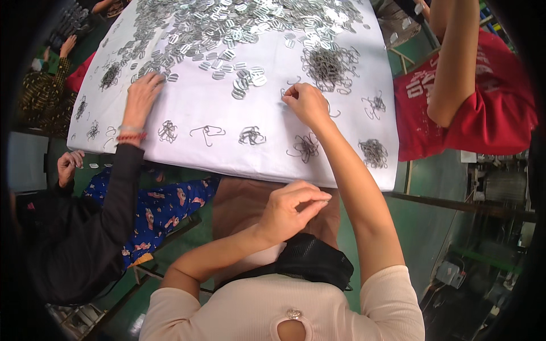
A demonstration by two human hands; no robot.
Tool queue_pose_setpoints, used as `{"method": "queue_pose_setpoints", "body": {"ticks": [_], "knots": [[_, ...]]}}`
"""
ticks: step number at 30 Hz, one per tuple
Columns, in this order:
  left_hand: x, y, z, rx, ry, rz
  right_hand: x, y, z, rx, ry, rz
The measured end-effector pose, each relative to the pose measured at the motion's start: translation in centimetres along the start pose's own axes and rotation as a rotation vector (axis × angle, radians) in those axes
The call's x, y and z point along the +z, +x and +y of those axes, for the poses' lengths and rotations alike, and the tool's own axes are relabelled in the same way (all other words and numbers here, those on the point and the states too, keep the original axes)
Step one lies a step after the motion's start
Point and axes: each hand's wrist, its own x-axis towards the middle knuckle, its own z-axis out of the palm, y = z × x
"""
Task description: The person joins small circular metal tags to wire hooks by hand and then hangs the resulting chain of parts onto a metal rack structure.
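Note:
My left hand (291, 208) is raised in front of the table's near edge, thumb and fingers brought together in a pinch. Whatever it may hold at the fingertips is too small to name. Over the white-covered table (227, 113), my right hand (307, 104) is closed, its fingertips pinched beside thin bent wire hooks. I cannot tell whether one is between them. A dense heap of dark wire hooks (328, 67) lies just beyond the right hand. Below its wrist sits a smaller clump of hooks (306, 148).
Flat slotted metal pieces (239, 28) are piled across the far table. Small hook clumps (251, 135) line the near side. At left, a co-worker's hand (143, 96) reaches onto the cloth. A person in a red shirt (483, 96) is close on the right.

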Motion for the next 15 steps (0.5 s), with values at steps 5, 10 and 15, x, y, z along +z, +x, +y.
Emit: {"method": "queue_pose_setpoints", "body": {"ticks": [5,10,15], "knots": [[-0.1,-0.5,-0.5,-0.057,-0.024,-0.02,1.1,2.3,-2.0,0.151,-0.152,-0.054],[-0.3,-0.4,-0.2,-0.055,-0.05,-0.018,2.9,2.6,-1.1,0.042,-0.323,-0.057],[-0.2,-0.5,-0.5,-0.008,0.004,0.001,-0.6,-0.5,0.9,0.09,0.315,-0.19]]}}
